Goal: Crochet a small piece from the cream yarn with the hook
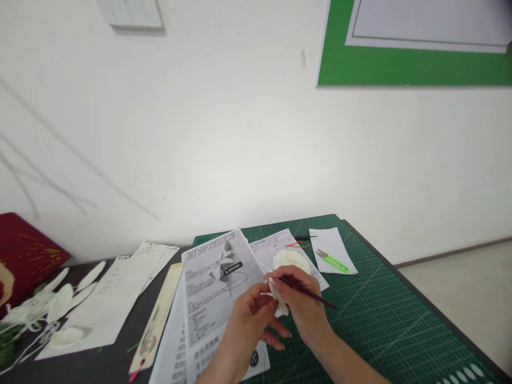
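Observation:
My left hand (253,314) pinches a small strip of white crochet work (279,298) between thumb and index finger, its other fingers spread out below. Close against it, my right hand (301,300) is closed around a crochet hook with a dark brown handle (312,293); the hook's tip is at the white piece, too small to make out clearly. Just behind the hands sits a round ball of cream yarn (291,258), partly covered by my right hand. Under my left wrist lies a printed pattern sheet (208,314) with a flower picture.
A green cutting mat (384,325) covers the table's right part. Green thread snips (334,261) rest on white paper (332,242). Leftward lie a ruler-like strip (160,314), handwritten sheets (108,288), white petal-shaped pieces (61,303) and a dark red box (28,250). The wall stands behind.

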